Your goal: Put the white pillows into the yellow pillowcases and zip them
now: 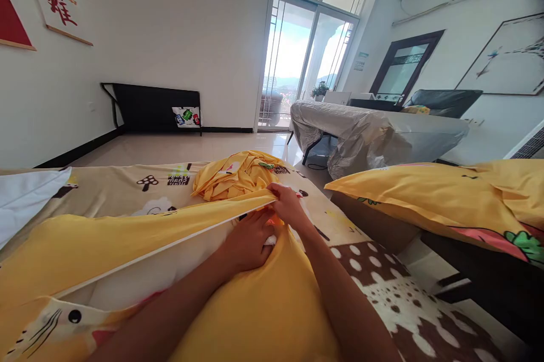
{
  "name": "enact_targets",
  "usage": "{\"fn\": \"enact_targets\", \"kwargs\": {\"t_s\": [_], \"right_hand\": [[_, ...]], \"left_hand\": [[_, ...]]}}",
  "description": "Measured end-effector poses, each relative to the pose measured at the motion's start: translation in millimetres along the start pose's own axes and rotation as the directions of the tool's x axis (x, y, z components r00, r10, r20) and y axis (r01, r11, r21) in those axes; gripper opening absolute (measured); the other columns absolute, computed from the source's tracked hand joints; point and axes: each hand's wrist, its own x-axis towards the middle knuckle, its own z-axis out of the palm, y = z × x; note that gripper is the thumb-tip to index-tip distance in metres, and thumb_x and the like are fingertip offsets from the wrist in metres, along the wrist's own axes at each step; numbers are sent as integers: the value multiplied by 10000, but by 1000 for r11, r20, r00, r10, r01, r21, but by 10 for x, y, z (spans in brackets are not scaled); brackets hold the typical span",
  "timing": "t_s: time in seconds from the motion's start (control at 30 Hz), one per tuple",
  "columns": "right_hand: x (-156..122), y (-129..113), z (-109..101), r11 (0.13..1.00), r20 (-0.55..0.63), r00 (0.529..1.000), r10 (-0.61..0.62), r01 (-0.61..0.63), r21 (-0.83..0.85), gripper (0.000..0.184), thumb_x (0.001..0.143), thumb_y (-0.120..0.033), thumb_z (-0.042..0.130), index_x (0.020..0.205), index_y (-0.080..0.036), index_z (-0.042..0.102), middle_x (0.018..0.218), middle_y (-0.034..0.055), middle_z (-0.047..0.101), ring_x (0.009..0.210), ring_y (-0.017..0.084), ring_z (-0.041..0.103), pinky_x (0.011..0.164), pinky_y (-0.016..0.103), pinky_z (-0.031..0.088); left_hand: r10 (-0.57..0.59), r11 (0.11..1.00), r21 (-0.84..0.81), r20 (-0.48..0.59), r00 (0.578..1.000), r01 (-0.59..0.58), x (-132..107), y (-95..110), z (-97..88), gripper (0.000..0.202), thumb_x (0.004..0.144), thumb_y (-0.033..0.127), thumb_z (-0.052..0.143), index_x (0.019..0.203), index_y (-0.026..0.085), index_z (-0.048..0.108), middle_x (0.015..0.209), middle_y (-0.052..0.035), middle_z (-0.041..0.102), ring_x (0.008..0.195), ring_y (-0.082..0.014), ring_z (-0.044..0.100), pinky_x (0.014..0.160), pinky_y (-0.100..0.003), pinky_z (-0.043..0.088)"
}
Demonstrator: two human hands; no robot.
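Note:
A yellow pillowcase (127, 237) with a cartoon print lies across the bed in front of me, a white pillow (140, 274) showing through its long open edge. My left hand (249, 240) presses on the white pillow at the opening, fingers curled down. My right hand (289, 206) pinches the upper edge of the pillowcase at its far corner and holds it taut. More yellow fabric (233, 178) is bunched just beyond both hands.
The bed has a beige patterned sheet (374, 271). A second yellow pillow (446, 197) lies on the right, white cloth (25, 195) on the left. Beyond are a plastic-covered table (374, 135), a black folded frame (153, 107) against the wall, and a glass balcony door (306, 62).

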Motion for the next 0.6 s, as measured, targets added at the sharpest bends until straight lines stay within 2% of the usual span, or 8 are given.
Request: {"fn": "enact_targets", "kwargs": {"t_s": [0.07,0.2,0.4,0.47,0.6], "right_hand": [[-22,3,24,998,-40,999,12,-9,68,186,509,-132,413,655,-187,515,615,-33,554,606,126,465,546,210,318],[-42,51,88,1000,-136,991,12,-9,20,222,514,-134,390,686,-190,519,634,-27,566,620,132,468,566,218,328],[-15,170,95,1000,-50,999,-2,2,-2,267,503,-115,380,716,-185,525,677,-11,573,656,145,500,596,227,350],[-19,203,72,1000,-40,999,3,-3,-10,269,501,-111,390,718,-181,533,682,-7,579,660,149,508,604,230,359],[-61,247,19,999,21,1000,-22,23,-34,325,523,-101,440,804,-162,593,762,19,635,719,168,555,640,237,392]], "left_hand": [[-43,999,8,-23,999,43,4,5,15,229,763,212,538,968,179,637,1292,-97,517,1233,-254,414,1090,-409,303],[-183,982,-53,-48,982,181,47,-35,18,247,764,190,512,969,181,648,1219,-87,579,1154,-249,490,1050,-403,366],[-123,988,-94,2,992,122,112,-94,18,229,769,175,485,901,208,669,1349,-20,498,1242,-249,433,1094,-384,317],[-195,974,-112,13,981,195,127,-121,48,249,776,189,475,942,211,659,1290,-30,552,1184,-248,488,1062,-380,351],[-366,919,-158,-2,931,361,138,-162,123,321,813,233,435,1081,211,611,1118,-51,654,1126,-238,535,1016,-368,388]]}}
